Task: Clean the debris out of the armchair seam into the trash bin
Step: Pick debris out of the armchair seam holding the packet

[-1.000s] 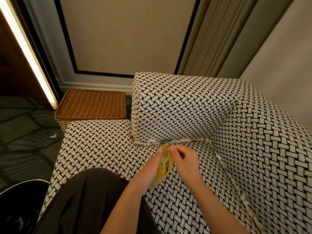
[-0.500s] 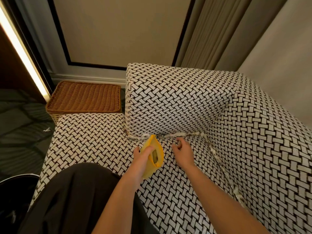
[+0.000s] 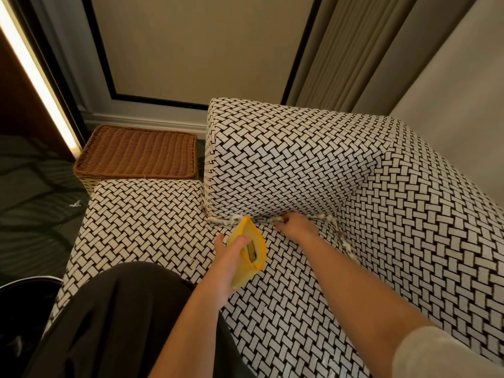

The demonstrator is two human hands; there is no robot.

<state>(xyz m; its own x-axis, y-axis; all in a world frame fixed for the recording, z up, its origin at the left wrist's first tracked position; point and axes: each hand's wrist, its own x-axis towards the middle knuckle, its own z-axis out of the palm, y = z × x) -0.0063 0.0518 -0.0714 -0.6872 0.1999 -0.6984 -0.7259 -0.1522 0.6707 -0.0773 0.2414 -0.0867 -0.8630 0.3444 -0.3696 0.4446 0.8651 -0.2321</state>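
Note:
The armchair (image 3: 300,165) is covered in a black-and-white woven pattern. Whitish debris (image 3: 221,220) lies along the seam between the seat and the arm block, and more debris (image 3: 344,241) runs down the seam by the backrest. My left hand (image 3: 231,255) holds an open yellow pouch (image 3: 255,251) just in front of the seam, with something dark visible inside it. My right hand (image 3: 296,225) rests at the seam with its fingertips pressed onto the debris; whether they pinch any is hidden. The black trash bin (image 3: 24,304) stands at the lower left.
A brown wicker basket (image 3: 139,152) stands on the floor beside the armchair. A white scrap (image 3: 75,204) lies on the dark carpet. My dark-clothed knee (image 3: 128,309) rests on the seat. A wall panel and curtain rise behind the chair.
My hands have parted. The right hand moved from the pouch's mouth forward to the seam debris. The left hand keeps the pouch, now held open just in front of the seam.

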